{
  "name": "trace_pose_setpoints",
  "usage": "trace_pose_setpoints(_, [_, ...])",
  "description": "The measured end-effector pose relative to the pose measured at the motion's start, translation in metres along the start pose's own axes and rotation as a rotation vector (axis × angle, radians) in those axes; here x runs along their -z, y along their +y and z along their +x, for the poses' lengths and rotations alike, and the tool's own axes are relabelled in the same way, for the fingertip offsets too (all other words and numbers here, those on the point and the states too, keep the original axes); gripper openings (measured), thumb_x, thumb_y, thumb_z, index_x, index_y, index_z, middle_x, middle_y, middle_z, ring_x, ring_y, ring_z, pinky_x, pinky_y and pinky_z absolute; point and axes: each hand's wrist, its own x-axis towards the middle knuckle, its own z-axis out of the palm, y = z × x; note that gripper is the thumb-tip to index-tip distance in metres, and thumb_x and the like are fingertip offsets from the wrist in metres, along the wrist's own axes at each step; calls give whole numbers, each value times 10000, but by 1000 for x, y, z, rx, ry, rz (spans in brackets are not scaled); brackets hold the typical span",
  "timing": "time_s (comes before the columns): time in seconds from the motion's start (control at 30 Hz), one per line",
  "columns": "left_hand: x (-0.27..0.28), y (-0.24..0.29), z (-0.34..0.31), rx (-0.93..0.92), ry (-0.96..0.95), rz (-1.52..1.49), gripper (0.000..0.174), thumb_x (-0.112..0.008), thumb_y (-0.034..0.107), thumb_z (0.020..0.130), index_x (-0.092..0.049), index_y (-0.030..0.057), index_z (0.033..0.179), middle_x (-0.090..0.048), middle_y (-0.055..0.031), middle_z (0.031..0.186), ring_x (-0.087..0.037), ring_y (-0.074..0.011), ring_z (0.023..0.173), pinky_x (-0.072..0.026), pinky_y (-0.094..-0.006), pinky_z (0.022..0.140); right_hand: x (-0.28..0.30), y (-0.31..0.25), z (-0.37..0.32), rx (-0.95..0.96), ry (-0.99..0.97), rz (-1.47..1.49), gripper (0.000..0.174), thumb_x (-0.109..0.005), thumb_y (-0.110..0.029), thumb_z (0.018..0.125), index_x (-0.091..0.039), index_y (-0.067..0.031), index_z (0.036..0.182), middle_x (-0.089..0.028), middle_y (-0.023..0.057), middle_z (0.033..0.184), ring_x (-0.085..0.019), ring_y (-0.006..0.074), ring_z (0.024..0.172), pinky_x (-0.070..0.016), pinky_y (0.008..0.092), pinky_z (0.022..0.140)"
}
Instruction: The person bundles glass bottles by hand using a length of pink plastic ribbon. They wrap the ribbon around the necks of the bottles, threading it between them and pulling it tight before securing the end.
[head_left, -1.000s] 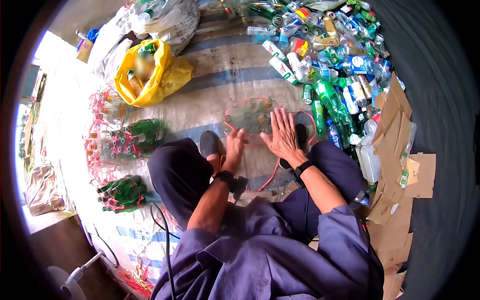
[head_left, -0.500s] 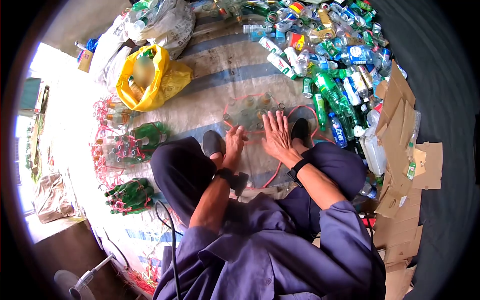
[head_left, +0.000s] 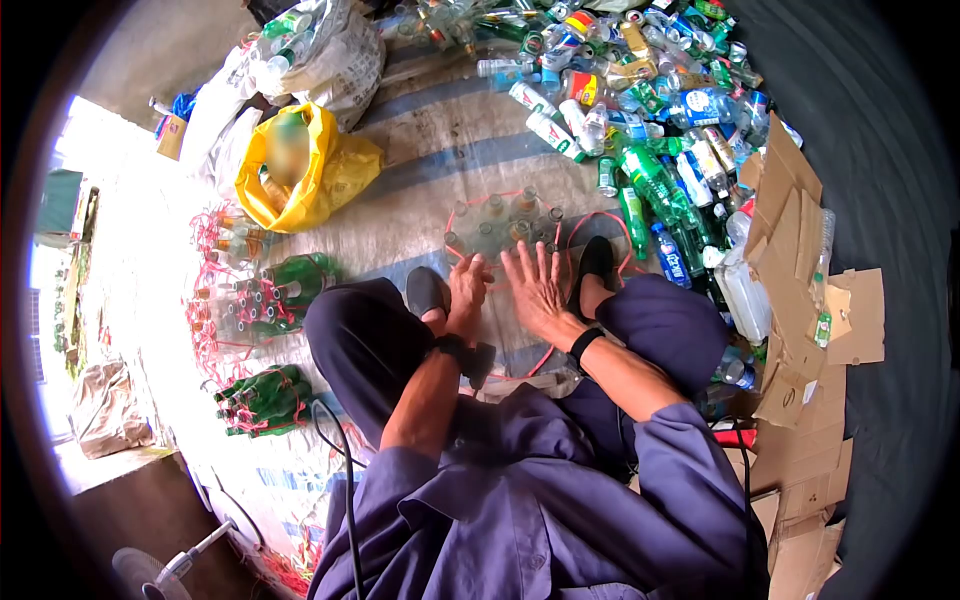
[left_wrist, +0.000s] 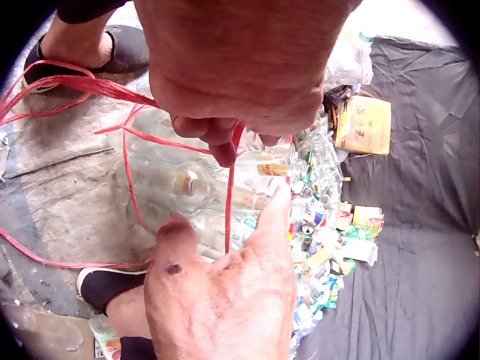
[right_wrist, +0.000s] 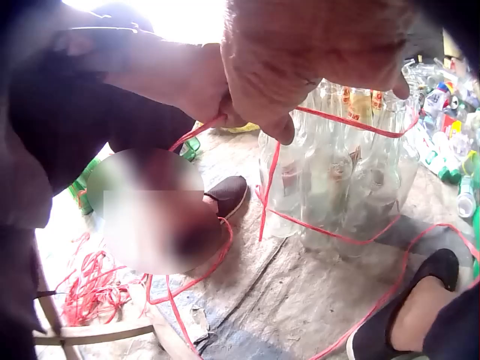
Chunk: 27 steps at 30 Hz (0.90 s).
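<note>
A bundle of clear glass bottles (head_left: 497,212) stands upright on the sheet between the person's feet, with red string (right_wrist: 352,123) looped round it. At the near left side of the bundle, the left hand (head_left: 466,292) has curled fingers and grips the string (left_wrist: 230,202), which passes through them in the left wrist view. Fingers spread, the right hand (head_left: 537,292) lies at the near right side by the bottle necks. Seen from the right wrist, its thumb and a fingertip hang at the tops of the bottles (right_wrist: 330,176).
Other tied bundles, green bottles (head_left: 265,400) and clear ones, stand at left. Beyond them sit a yellow bag (head_left: 345,170) and a white sack (head_left: 340,70). Plastic bottles and cans (head_left: 650,120) heap at upper right, beside cardboard (head_left: 790,220). Loose string (right_wrist: 94,292) lies on the ground.
The right hand has drawn back toward the body and a little left, its fingertips leaving the far right bottles. The left hand stays nearly in place.
</note>
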Motion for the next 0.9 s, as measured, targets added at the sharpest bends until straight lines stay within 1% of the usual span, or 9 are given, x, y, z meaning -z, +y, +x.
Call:
trace_pose_setpoints(0.07, [-1, 1, -1, -3, 3, -11, 404, -569, 401, 939, -559, 10, 1037, -638, -121, 695, -391, -87, 384, -275, -260, 362, 1, -5, -1, -5, 4, 11, 770, -555, -103, 797, -263, -74, 1509, -221, 290, 1529, -151, 552, 1398, -99, 683, 1105])
trace_pose_setpoints(0.13, [0, 4, -3, 73, 16, 10, 450, -549, 386, 940, -617, -36, 1080, -621, -75, 731, -559, -156, 625, -412, -290, 555, 1, -8, -2, -20, -10, 30, 781, -561, -124, 802, -258, -120, 1522, -203, 300, 1532, -158, 563, 1392, -93, 692, 1099])
trace_pose_setpoints(0.27, [1, 9, -4, 129, 8, 15, 458, -548, 393, 943, -617, -30, 1105, -614, -68, 719, -529, -143, 602, -400, -284, 544, -3, -10, -1, -26, 36, 83, 787, -554, -54, 782, -280, -149, 1513, -178, 300, 1535, -142, 568, 1392, -60, 684, 1106])
trace_pose_setpoints(0.33, [-1, 10, -6, 139, 27, -2, 474, -551, 395, 943, -604, -33, 1139, -612, -59, 711, -507, -133, 587, -389, -283, 534, -7, -11, 1, -30, -15, -32, 785, -565, -146, 814, -254, -174, 1534, -145, 308, 1546, -153, 583, 1384, -76, 712, 1088])
trace_pose_setpoints(0.57, [3, 4, 0, 129, -6, 4, 497, -551, 394, 948, -576, -41, 1190, -617, -44, 683, -505, -119, 580, -382, -261, 532, -11, -13, 2, -30, -39, -55, 757, -577, -182, 829, -286, -216, 1527, -112, 331, 1542, -155, 585, 1384, -69, 715, 1089])
trace_pose_setpoints(0.63, [1, 6, -1, 164, 19, -49, 487, -559, 381, 950, -574, -38, 1197, -620, -37, 676, -507, -117, 568, -382, -251, 530, -11, -13, 2, -36, -31, -60, 742, -577, -190, 835, -299, -216, 1522, -112, 333, 1541, -177, 577, 1383, -70, 718, 1087])
trace_pose_setpoints(0.77, [1, 8, -2, 134, 13, -37, 487, -569, 373, 949, -569, -46, 1197, -621, -32, 676, -515, -116, 564, -383, -245, 529, -8, -13, 2, -32, -4, -38, 747, -575, -189, 835, -289, -217, 1525, -127, 335, 1534, -215, 564, 1377, -77, 720, 1085])
trace_pose_setpoints(0.83, [4, 5, 0, 138, -22, -33, 496, -572, 370, 947, -562, -56, 1199, -620, -33, 681, -535, -119, 580, -395, -246, 538, -7, -13, 2, -27, -9, -21, 743, -570, -184, 840, -284, -211, 1525, -145, 341, 1524, -257, 540, 1371, -87, 722, 1082])
trace_pose_setpoints(0.9, [4, 3, 1, 134, -22, -32, 501, -573, 368, 946, -559, -61, 1203, -621, -34, 689, -547, -123, 597, -406, -252, 551, -8, -14, 3, -20, 12, -36, 738, -568, -184, 842, -285, -208, 1523, -148, 344, 1521, -268, 530, 1371, -93, 722, 1080])
